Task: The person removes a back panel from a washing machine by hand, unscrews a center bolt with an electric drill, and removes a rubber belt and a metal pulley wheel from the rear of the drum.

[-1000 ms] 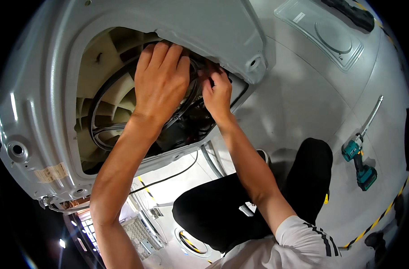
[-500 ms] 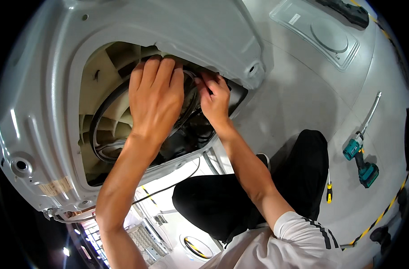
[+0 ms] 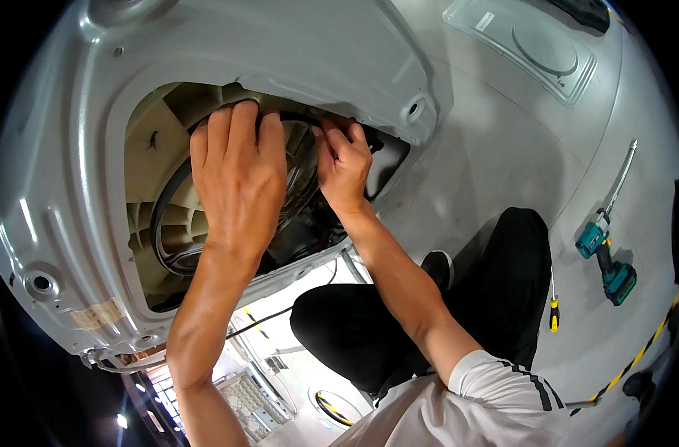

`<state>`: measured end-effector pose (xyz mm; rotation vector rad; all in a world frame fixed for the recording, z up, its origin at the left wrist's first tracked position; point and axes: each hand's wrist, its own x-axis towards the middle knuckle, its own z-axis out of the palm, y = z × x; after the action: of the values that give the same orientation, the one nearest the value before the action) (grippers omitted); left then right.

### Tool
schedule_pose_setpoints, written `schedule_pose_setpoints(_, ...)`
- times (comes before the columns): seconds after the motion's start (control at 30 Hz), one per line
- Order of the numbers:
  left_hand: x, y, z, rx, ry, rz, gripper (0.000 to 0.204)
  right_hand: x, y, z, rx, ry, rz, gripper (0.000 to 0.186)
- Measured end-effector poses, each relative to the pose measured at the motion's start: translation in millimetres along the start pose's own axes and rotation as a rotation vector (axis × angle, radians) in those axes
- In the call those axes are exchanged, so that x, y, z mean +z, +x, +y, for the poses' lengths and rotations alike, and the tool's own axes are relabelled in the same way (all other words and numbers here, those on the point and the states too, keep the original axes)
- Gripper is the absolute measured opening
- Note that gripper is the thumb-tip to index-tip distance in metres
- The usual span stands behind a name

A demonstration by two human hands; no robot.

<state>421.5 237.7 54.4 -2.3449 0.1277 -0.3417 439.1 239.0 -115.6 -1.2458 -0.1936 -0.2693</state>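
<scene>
A grey metal casing [image 3: 82, 179] has a large opening showing a cream plastic housing [image 3: 142, 156] and a wheel [image 3: 183, 259] with a black belt [image 3: 167, 192] around it. My left hand [image 3: 239, 179] reaches over the belt's upper part, fingers curled round it, fingertips partly hidden. Just to its right, my right hand [image 3: 344, 164] pinches near the same belt at the opening's upper right edge, its fingertips partly in shadow. Dark parts and wiring fill the lower right of the opening.
On the floor at right lie a teal cordless tool [image 3: 615, 281] with a long extension and a yellow-handled screwdriver [image 3: 554, 316]. A grey panel [image 3: 518, 30] lies upper right beside a black item [image 3: 585, 15]. A cable [image 3: 265, 316] runs below the casing. My bent legs are beneath my arms.
My left hand has shifted a little leftward along the belt, and more of the belt shows between my hands. The view has shifted slightly, bringing the screwdriver into sight.
</scene>
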Motion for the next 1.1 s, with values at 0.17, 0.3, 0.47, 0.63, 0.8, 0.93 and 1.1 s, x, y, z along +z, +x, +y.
schedule_pose_setpoints(0.17,-5.5,7.4,2.6,-0.006,0.022,-0.096,0.012,-3.0,0.0,-2.9,0.025,0.011,-0.016,0.021)
schedule_pose_setpoints(0.3,-7.5,7.9,2.5,-0.033,-0.002,-0.149,0.014,-4.1,0.1,-3.2,0.052,0.040,-0.036,0.025)
schedule_pose_setpoints(0.47,-10.1,6.0,-1.5,-0.006,-0.017,-0.152,0.019,-3.0,-0.8,-6.1,0.032,0.046,-0.011,0.026)
schedule_pose_setpoints(0.63,-18.8,2.9,-3.9,-0.081,-0.066,-0.240,0.038,-0.6,-1.9,-8.9,0.018,0.019,0.007,0.024)
schedule_pose_setpoints(0.8,-23.9,4.3,-8.9,-0.041,-0.008,-0.209,0.027,2.8,5.2,-15.9,-0.037,0.015,0.040,0.020)
schedule_pose_setpoints(0.93,-25.9,3.3,-9.1,-0.050,0.016,-0.225,0.028,6.9,4.4,-15.4,-0.044,0.033,0.058,0.024)
schedule_pose_setpoints(1.1,-24.6,4.6,-6.6,-0.045,0.043,-0.239,0.028,5.0,3.6,-17.6,-0.006,0.027,0.040,0.025)
